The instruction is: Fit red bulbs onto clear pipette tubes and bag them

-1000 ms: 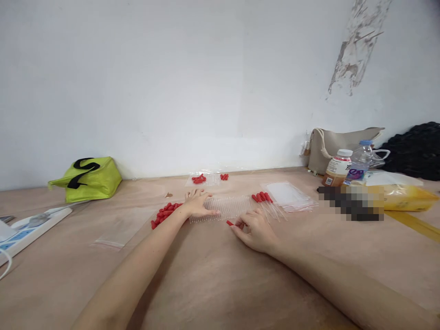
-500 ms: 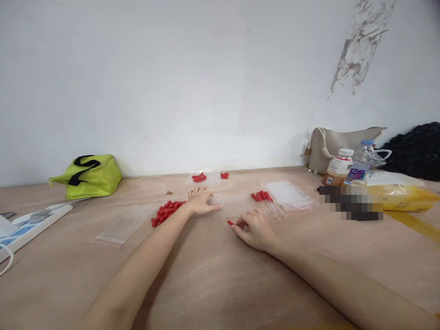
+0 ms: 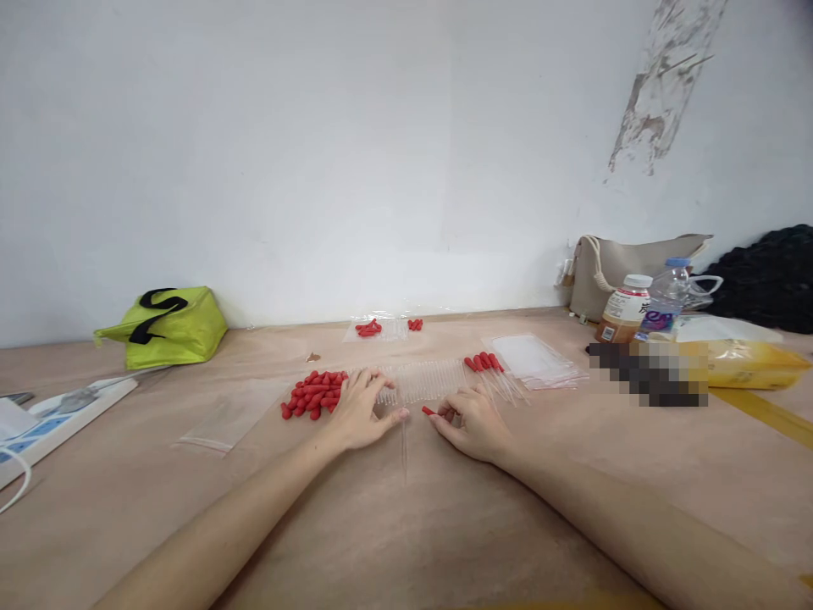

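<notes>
My right hand (image 3: 470, 424) is closed, pinching a small red rubber bulb (image 3: 428, 410) between thumb and fingertips. My left hand (image 3: 362, 413) rests low over the table with its fingers apart. Its thumb tip is at the upper end of a thin clear dropper tube (image 3: 405, 453), which lies pointing toward me. Beyond both hands stretches a row of clear tubes (image 3: 428, 381), partly covered by my left fingers. A pile of red bulbs (image 3: 313, 394) lies just left of that hand. Several droppers with red bulbs fitted (image 3: 485, 363) lie behind my right hand.
Clear plastic bags (image 3: 537, 360) are stacked at the right, and another bag (image 3: 222, 419) lies at the left. A packet with red bulbs (image 3: 368, 328) sits near the wall. Bottles (image 3: 626, 312), a yellow-green bag (image 3: 171, 326) and a power strip (image 3: 69, 428) stand farther out.
My left hand has come back from the tube row toward me, and a single tube now lies by its thumb. The right hand stays nearly still with the red bulb.
</notes>
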`<action>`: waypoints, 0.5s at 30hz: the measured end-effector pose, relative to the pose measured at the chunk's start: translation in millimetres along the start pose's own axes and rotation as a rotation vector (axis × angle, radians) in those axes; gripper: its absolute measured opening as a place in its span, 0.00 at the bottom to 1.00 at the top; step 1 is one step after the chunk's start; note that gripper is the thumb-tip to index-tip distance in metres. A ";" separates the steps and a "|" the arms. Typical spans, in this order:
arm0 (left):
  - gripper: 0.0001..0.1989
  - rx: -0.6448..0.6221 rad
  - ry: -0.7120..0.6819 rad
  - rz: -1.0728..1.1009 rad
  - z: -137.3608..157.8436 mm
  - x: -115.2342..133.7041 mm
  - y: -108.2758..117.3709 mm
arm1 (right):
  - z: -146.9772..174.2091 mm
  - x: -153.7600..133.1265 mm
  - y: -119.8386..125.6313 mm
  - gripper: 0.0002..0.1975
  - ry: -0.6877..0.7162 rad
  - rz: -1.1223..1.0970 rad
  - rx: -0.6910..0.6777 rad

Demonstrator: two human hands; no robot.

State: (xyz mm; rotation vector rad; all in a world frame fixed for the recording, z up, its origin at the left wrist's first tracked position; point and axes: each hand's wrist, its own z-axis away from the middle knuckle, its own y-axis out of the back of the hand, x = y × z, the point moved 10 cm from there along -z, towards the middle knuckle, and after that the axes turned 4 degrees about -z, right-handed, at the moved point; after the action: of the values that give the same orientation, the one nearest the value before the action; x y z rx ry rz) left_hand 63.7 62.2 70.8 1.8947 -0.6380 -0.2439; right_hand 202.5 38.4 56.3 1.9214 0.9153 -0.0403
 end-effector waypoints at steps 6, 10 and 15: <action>0.22 -0.159 0.169 0.045 25.2 16.7 -17.9 | 0.4 -5.4 -3.9 0.05 0.068 -0.015 -0.036; 0.19 -0.183 0.126 0.076 51.1 47.1 -12.6 | 1.4 -6.2 -8.2 0.03 0.092 -0.029 -0.072; 0.12 -0.202 -0.345 -0.088 108.8 113.8 -30.6 | 3.1 -4.3 -9.7 0.03 0.082 -0.043 -0.071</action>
State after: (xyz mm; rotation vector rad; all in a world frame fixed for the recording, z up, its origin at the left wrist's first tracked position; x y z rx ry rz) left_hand 119.6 -76.4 12.8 1.7002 -0.7302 -0.6781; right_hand 194.6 35.9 49.1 1.8485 0.9997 0.0450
